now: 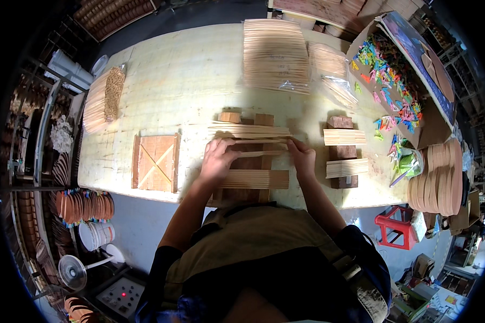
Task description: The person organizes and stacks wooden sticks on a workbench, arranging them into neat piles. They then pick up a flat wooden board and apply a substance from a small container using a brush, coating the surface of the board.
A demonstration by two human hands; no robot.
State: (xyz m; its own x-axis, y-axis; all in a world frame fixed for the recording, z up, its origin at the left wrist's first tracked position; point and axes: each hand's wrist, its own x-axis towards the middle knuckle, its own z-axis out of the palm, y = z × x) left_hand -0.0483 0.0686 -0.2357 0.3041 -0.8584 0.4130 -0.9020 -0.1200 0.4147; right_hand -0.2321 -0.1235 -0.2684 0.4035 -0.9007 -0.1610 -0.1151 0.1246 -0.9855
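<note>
My left hand and my right hand are closed on opposite ends of a few thin wooden sticks, stretched level between them. Just beyond lies a row of pale sticks across a wooden jig, whose small blocks stick up at the far side. Closer to my body, another row of sticks rests on the same jig. A single stick shows between the two rows. My fingertips are partly hidden, so the exact number of sticks in them is unclear.
Right of my hands, two small stick rows lie over dark blocks. A wooden frame with crossed strips sits left. Bagged stick bundles lie farther back. A box of colourful clothespins and stacked curved wooden pieces stand right.
</note>
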